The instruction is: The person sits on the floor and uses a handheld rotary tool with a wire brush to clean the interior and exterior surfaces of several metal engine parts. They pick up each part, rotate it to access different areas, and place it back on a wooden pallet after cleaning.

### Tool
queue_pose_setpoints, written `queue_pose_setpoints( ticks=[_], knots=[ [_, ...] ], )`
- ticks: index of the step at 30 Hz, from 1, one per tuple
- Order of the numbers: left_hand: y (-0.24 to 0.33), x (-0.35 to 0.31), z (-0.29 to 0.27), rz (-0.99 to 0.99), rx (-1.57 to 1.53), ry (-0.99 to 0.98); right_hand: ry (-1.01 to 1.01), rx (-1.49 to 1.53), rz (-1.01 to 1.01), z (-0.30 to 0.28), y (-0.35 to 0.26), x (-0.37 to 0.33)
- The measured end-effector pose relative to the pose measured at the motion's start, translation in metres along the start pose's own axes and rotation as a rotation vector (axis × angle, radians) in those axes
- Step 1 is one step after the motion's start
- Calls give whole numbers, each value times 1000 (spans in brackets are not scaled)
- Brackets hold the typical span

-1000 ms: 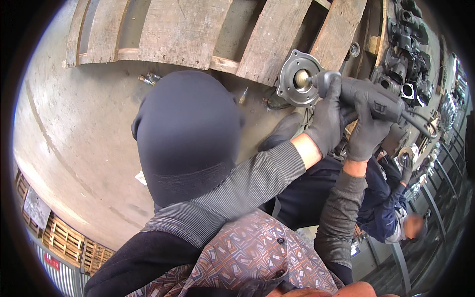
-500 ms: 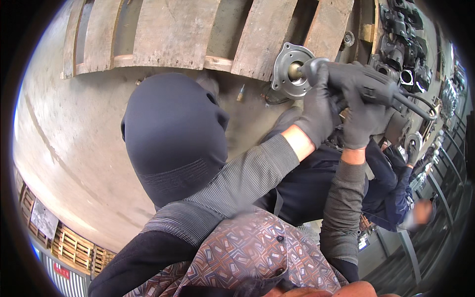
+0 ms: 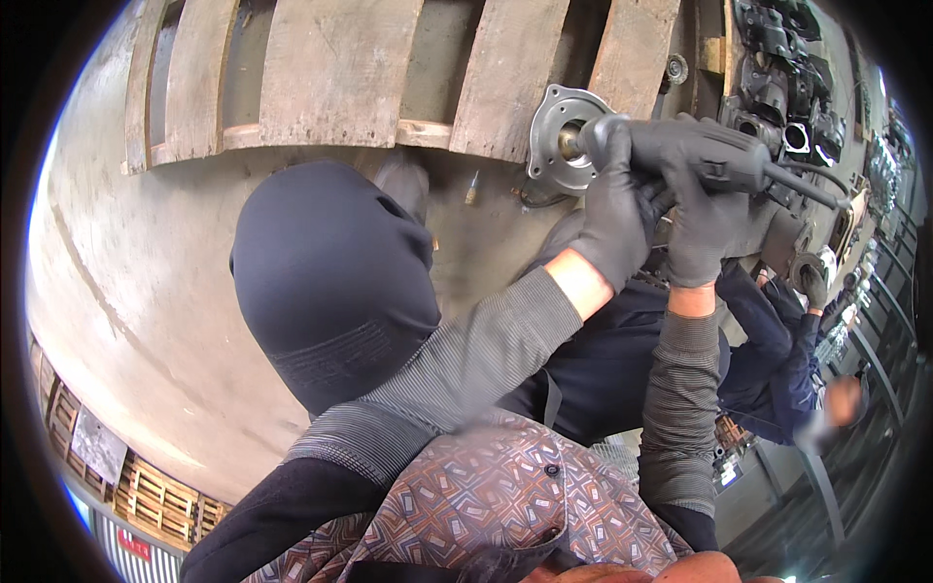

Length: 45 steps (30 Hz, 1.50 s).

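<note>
Both my hands, in dark gloves, are closed round a dark electric die grinder (image 3: 714, 154). My left hand (image 3: 614, 219) wraps its front end, while my right hand (image 3: 702, 225) holds its body farther back. The grinder lies nearly level, with its cord leaving at the right. Its brass-coloured working tip (image 3: 570, 144) sits at the central opening of a round, flanged metal housing (image 3: 547, 146). Whether the tip touches the metal, I cannot tell. My gloves and the tool cover part of the housing's right side, and what supports it is hidden.
A wooden pallet (image 3: 330, 73) spans the top, beyond my bent knee (image 3: 330, 262). Dark metal castings (image 3: 768, 83) crowd the upper right, near a small round wheel (image 3: 676, 68). At right, another person (image 3: 777, 384) handles a ring-shaped part (image 3: 807, 274). Stacked pallets (image 3: 155, 496) stand lower left.
The grinder's rear end has swung slightly upward, and the housing appears a little farther left. Both my hands keep their grip. The whole view has shifted slightly.
</note>
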<state>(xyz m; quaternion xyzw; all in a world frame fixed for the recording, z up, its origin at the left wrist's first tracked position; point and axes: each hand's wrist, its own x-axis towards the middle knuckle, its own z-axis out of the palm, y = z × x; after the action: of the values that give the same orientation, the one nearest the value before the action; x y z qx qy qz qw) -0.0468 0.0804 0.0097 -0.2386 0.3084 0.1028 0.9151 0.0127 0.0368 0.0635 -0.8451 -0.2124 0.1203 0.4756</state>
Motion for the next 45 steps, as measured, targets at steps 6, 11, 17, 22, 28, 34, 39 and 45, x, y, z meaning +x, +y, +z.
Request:
queue_pose_setpoints(
  ticks=[6,11,17,22,28,34,39,45],
  knots=[
    [-4,-5,5,22,27,11,19,71,18,-1,-6,1],
    [-5,-8,11,60,67,-31,19,68,-3,-1,-12,-4],
    [-7,-7,8,54,89,-87,32,18,-21,-3,-11,-2],
    [-11,-3,3,81,89,-92,57,75,-14,-5,-7,-4],
    [-10,7,-8,19,39,-29,-36,-143,-173,-7,3,-1],
    [-20,5,-4,46,52,70,-16,-156,-93,-14,1,1],
    [-21,5,-4,39,7,4,-18,-144,-32,-15,-2,1],
    [-20,12,-9,41,-20,9,-56,-307,-51,-13,1,3]
  ],
)
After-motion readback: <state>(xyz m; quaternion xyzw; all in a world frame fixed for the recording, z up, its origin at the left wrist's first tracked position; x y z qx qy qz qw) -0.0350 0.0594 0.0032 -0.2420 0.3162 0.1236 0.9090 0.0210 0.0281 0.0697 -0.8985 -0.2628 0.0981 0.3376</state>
